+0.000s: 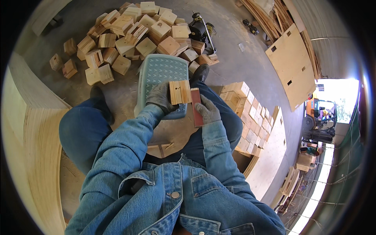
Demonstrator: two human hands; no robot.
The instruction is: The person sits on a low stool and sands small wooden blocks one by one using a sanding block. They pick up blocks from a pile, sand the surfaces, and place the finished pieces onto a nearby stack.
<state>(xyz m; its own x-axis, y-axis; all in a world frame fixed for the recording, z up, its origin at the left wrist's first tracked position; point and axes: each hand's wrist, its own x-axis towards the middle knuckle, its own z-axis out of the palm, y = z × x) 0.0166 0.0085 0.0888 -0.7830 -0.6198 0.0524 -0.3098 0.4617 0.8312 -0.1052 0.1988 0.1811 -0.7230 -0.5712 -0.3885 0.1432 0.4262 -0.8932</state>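
Note:
My left hand (159, 98), in a grey glove, is closed around a plywood block (179, 92) with layered edges. It holds the block over the pale green plastic stool (166, 64) between my knees. My gloved right hand (208, 110) grips a long, narrow sanding block (198, 113) with a dark red face. The sanding block stands on end close beside the right side of the plywood block; whether they touch I cannot tell. The fingertips of my right hand lie partly on the red face.
Beyond the stool is a heap of loose wooden blocks (135, 33), with a black power tool (199, 29) at its right. Stacked blocks (250, 117) sit on a board at my right. A large plywood box (43, 129) stands at my left. Far right is a forklift (321, 117).

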